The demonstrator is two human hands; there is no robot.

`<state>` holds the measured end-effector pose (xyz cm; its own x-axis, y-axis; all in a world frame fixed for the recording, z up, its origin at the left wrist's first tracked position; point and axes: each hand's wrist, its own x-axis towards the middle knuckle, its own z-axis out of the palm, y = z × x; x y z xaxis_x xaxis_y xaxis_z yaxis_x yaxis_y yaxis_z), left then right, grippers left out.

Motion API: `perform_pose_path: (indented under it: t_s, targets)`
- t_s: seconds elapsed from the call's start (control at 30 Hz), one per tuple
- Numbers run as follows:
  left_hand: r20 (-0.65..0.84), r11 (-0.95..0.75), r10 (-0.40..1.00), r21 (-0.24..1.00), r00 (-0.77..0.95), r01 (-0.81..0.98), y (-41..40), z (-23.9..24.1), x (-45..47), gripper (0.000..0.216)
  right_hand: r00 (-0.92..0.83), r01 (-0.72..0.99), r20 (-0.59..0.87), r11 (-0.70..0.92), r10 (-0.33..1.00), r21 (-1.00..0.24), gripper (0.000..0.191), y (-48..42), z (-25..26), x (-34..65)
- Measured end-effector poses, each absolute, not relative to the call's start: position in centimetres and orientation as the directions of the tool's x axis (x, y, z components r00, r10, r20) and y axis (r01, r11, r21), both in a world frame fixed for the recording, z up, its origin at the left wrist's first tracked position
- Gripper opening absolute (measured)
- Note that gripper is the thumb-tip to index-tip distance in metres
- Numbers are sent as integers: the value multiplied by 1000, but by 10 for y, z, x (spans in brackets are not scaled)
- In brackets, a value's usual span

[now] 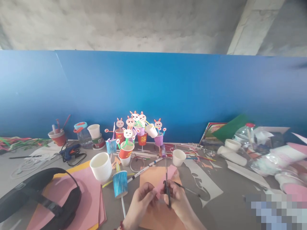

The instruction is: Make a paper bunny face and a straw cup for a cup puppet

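Observation:
My left hand [146,197] pinches a strip of pink paper [169,173] low in the middle of the view. Black-handled scissors [167,188] are in my right hand [177,198], their blades pointing away from me, beside the pink strip. Whether the blades touch the paper is hard to make out. Under both hands lies a sheet of orange paper [150,220]. Just left of my left hand, a blue-coloured paper cup [120,184] with a white straw rests tilted on the table.
Rabbit-faced cup figures [127,145] stand at the back. Left are stacked white cups [100,166], pink paper sheets [88,195], a black headband-like device [45,204] and a blue glue gun [72,151]. Right lie a cut white sheet [211,188], a white cup [179,157] and a clear bottle [243,134].

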<state>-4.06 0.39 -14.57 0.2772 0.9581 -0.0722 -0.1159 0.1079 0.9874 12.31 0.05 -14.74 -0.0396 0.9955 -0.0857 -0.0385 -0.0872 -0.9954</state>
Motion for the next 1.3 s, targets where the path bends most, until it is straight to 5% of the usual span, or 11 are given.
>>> perform_pose_path:
  t_s: [0.77, 1.3]
  targets:
    - [-57, 81, 983, 988, 176, -135, 6, -145, -41, 44, -68, -37, -45, -48, 997, -998, 15, -4, -138, 121]
    - [-37, 112, 947, 969, 320, -220, 1, -152, -33, 47, 41, -96, -44, -40, 998, -995, 22, -4, -141, 124]
